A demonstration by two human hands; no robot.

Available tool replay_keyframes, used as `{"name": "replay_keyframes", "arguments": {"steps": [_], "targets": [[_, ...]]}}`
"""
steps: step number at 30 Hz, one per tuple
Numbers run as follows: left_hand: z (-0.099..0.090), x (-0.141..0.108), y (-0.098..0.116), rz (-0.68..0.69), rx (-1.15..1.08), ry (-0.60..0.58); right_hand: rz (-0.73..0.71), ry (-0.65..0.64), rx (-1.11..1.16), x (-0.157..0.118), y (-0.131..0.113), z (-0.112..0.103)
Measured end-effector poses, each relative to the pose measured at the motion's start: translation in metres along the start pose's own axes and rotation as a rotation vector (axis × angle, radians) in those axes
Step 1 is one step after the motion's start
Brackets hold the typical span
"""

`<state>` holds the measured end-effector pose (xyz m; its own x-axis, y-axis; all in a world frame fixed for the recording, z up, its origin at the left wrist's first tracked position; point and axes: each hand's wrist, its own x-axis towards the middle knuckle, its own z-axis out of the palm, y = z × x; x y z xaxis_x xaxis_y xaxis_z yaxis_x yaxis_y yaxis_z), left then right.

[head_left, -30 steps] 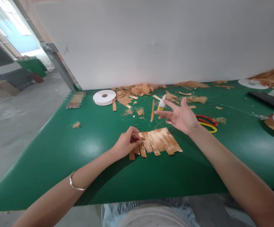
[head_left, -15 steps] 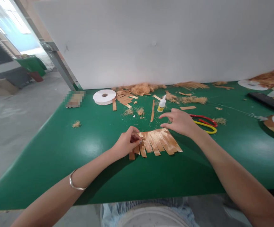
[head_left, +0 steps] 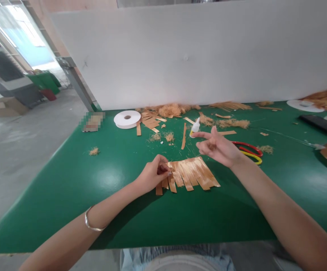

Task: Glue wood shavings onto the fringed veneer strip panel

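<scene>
Hands work well apart at a green table [head_left: 118,222], where a fringed brown sheet [head_left: 191,169] lies near the middle, set back from the front edge. Thumb and fingertips of the left hand [head_left: 153,175] pinch together on the sheet's left end; a silver bracelet [head_left: 91,222] circles that forearm. The right hand [head_left: 216,148] hangs raised beyond the sheet's far right corner, index finger stretched out and the others curled, gripping nothing. Its fingertip overlaps a small white bottle [head_left: 195,128] in view; whether they touch cannot be told.

The sheet's far edge runs fairly straight, while its near edge breaks into uneven strips pointing toward the worker. Green tabletop spreads between those strips and the front edge, and a wide stretch opens from the left forearm to the table's slanting left side, with one small tuft of fiber [head_left: 93,151] there.

Room is tighter on the far side: a loose brown strip [head_left: 184,136] stands just left of the bottle, and a white roll [head_left: 127,118] and a fiber heap [head_left: 171,110] line the back near a white panel [head_left: 180,56]. Red and yellow handles [head_left: 245,143] show beside the right wrist.
</scene>
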<state>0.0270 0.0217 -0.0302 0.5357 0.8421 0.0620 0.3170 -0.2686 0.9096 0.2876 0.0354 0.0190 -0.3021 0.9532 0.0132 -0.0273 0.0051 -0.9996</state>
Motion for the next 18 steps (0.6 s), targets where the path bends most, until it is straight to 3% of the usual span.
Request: {"name": "replay_keyframes", "arguments": {"steps": [3,7,13,16,18], "targets": [[0.0000,0.0003,-0.0002,0.003,0.005,-0.001,-0.068,0.016,-0.122,-0.0008,-0.0008,-0.0006],[0.0002,0.0011,-0.0017,0.007,0.021,0.006,-0.078,0.036,-0.454,-0.0036,-0.0043,-0.0008],[0.0008,0.0016,-0.0012,0.015,0.015,0.006,-0.138,0.295,-0.940,-0.0075,-0.0037,0.0069],[0.0014,0.0022,-0.0010,0.011,0.020,0.006,-0.126,0.357,-0.911,-0.0069,-0.0029,0.0080],[0.0017,0.0025,-0.0013,0.016,0.013,-0.001,-0.105,0.305,-0.750,-0.0052,-0.0024,0.0066]]}}
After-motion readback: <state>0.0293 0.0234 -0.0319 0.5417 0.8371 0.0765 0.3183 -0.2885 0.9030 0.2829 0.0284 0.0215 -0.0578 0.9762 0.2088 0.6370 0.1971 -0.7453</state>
